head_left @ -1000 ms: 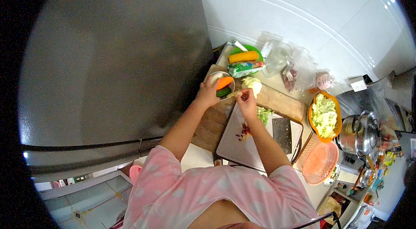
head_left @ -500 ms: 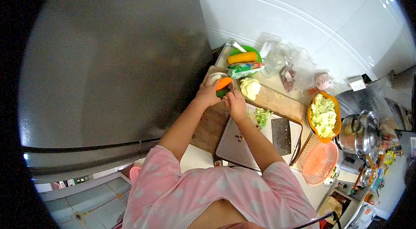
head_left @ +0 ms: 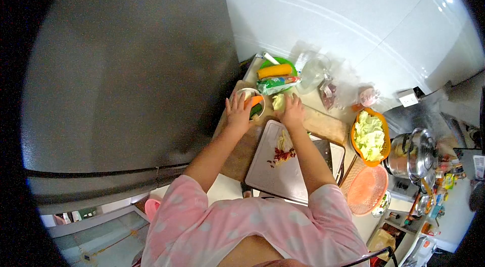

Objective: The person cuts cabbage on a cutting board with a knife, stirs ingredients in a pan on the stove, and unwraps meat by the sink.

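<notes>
A white bowl (head_left: 262,105) holds an orange carrot piece (head_left: 254,100) and a dark green vegetable piece (head_left: 256,111). My left hand (head_left: 237,111) lies over the bowl's left side with fingers spread. My right hand (head_left: 292,111) is curled over a pale cabbage piece (head_left: 278,102), hiding much of it. Nearer me, a cutting board (head_left: 268,173) carries chopped red bits (head_left: 284,155) and pale slices (head_left: 283,140). A dark cleaver blade (head_left: 323,150) lies on the board's right part, partly behind my right forearm.
Behind my hands, a green basin (head_left: 288,63) stands with a yellow item (head_left: 274,71) and a green packet (head_left: 277,84). Farther right are an orange basket (head_left: 386,130) of cabbage leaves, a pink basket (head_left: 368,191) and a steel pot (head_left: 401,153). A refrigerator (head_left: 136,75) borders the left.
My left hand has spread over the bowl. My right hand has moved right from the bowl to the cabbage. Red chopped bits on the board, earlier behind my right arm, now show.
</notes>
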Motion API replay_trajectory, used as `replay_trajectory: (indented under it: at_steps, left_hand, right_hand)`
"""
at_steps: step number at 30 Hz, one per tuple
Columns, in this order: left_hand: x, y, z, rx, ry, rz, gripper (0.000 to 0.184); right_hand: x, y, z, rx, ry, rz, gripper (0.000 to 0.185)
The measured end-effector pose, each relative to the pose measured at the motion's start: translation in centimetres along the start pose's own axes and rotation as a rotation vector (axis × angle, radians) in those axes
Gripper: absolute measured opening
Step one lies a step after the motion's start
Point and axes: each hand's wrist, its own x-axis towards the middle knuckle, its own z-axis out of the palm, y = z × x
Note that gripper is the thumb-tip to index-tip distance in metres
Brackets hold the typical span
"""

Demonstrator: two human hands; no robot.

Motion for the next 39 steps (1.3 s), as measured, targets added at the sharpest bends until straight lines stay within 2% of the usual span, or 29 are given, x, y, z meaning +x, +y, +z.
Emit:
replay_trajectory:
  at_steps: [1,4,9,12,15,18,21,24,25,28,31,34,37,39]
  left_hand:
    - [0.1,0.0,0.1,-0.019,0.006,0.001,0.084]
    - [0.5,-0.5,0.9,-0.058,0.033,0.016,0.082]
    - [0.9,-0.5,0.7,-0.051,0.055,0.035,0.086]
    - [0.8,-0.3,-0.7,-0.131,0.01,0.029,0.077]
    - [1.8,-1.0,1.3,-0.064,0.045,0.043,0.077]
    - [2.7,-1.3,1.6,-0.024,0.017,0.046,0.077]
    - [2.8,-1.1,0.9,-0.05,0.02,0.052,0.079]
    - [2.6,-0.6,-0.2,-0.025,-0.052,0.025,0.082]
    - [2.5,-0.7,-0.3,-0.044,-0.07,0.022,0.084]
    - [2.4,-1.4,1.4,-0.026,0.112,0.094,0.084]
    - [2.7,-1.4,1.8,-0.002,0.13,0.083,0.086]
    - [2.4,-0.9,-0.3,-0.067,0.091,0.111,0.086]
    - [1.9,-0.2,-0.8,-0.147,0.083,0.116,0.081]
    - [1.1,0.3,-1.0,-0.141,0.139,0.141,0.079]
  right_hand:
    - [0.1,0.2,0.1,0.003,-0.068,0.03,0.081]
    - [0.7,0.9,1.3,0.156,-0.078,0.026,0.078]
    - [-1.2,1.2,-0.4,0.217,0.1,-0.094,0.072]
    - [-1.1,0.1,-4.1,0.245,0.198,-0.174,0.071]
    - [1.8,-1.6,-7.3,0.251,0.3,-0.266,0.069]
    - [7.2,-2.2,-7.1,0.168,0.307,-0.327,0.071]
    - [12.3,-1.1,-4.1,-0.078,0.24,-0.34,0.075]
    - [14.2,-1.2,-2.7,-0.208,-0.205,-0.091,0.059]
    - [14.5,-1.0,-1.8,-0.187,-0.22,-0.045,0.056]
    - [14.8,-0.3,-0.6,-0.233,-0.16,-0.092,0.054]
    - [14.3,-0.2,0.3,-0.234,0.004,-0.155,0.085]
    - [13.3,-0.9,-1.2,-0.189,0.003,-0.167,0.087]
    - [11.5,-1.5,-3.4,-0.133,-0.014,-0.187,0.073]
    - [9.6,-1.5,-4.7,-0.065,0.032,-0.214,0.078]
